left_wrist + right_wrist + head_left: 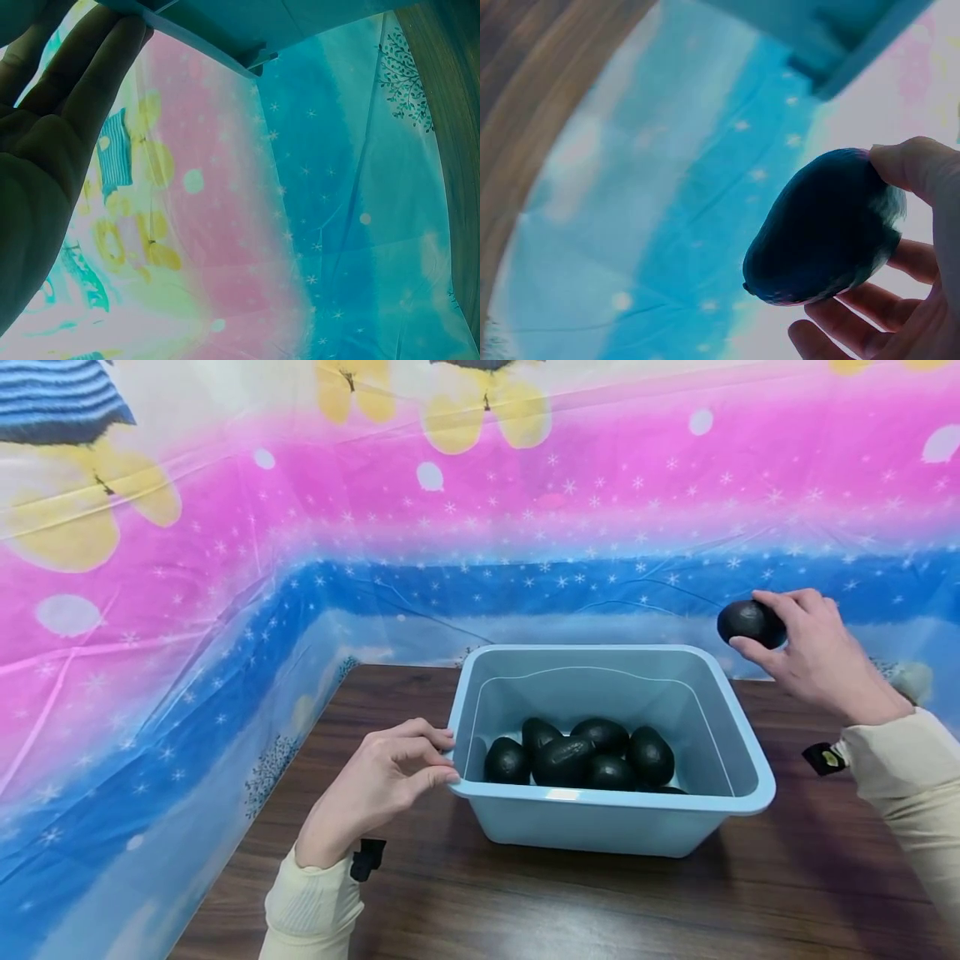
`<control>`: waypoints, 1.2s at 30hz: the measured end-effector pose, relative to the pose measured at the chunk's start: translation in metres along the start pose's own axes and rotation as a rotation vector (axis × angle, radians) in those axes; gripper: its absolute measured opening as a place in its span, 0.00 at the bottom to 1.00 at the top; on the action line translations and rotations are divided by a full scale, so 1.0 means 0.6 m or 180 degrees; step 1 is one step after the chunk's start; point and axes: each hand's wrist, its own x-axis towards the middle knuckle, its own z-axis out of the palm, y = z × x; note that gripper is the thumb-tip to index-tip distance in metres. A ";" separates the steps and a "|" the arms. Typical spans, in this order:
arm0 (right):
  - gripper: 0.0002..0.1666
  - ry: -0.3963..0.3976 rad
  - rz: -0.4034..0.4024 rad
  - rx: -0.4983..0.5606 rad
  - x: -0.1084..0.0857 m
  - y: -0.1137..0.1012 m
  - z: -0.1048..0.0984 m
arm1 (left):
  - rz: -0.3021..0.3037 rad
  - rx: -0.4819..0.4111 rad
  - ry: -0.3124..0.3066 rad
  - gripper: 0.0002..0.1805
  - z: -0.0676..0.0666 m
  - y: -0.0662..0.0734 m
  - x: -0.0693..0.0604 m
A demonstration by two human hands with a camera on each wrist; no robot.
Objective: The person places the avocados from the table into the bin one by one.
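A dark avocado (751, 624) is gripped between the thumb and fingers of my right hand (828, 656), held up above the bin's far right corner. The right wrist view shows the same avocado (817, 229), its stem end pointing down and left. My left hand (386, 777) pinches the left rim of a light blue plastic bin (585, 822), thumb and fingertips at the edge. Several more dark avocados (564, 761) lie together on the bin's floor, towards its near side; the front wall partly hides some. In the left wrist view, the left hand (67, 97) touches the bin's underlit rim.
The bin stands on a dark wood-grain table (420, 893). Behind and to the left hangs a pink and blue printed sheet (525, 510) with snowflakes and yellow butterfly shapes. Black straps (367, 859) show at both wrists, under pale sleeves (311, 906).
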 end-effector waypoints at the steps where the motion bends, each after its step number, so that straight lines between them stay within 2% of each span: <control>1: 0.43 0.0037 -0.0061 0.0000 -0.001 -0.008 -0.005 | -0.0002 -0.0006 -0.0001 0.06 0.000 0.000 0.000; 9: 0.43 0.0255 -0.0443 -0.0184 -0.005 -0.071 -0.036 | -0.0013 -0.0018 0.0004 0.06 0.001 0.000 -0.001; 19: 0.47 0.0464 -0.1041 -0.0192 -0.021 -0.125 -0.061 | -0.0005 -0.0008 -0.0007 0.03 0.000 0.000 -0.002; 36: 0.46 0.0233 -0.1597 -0.0174 -0.034 -0.181 -0.063 | 0.0018 -0.0010 -0.0035 0.03 -0.002 0.001 0.000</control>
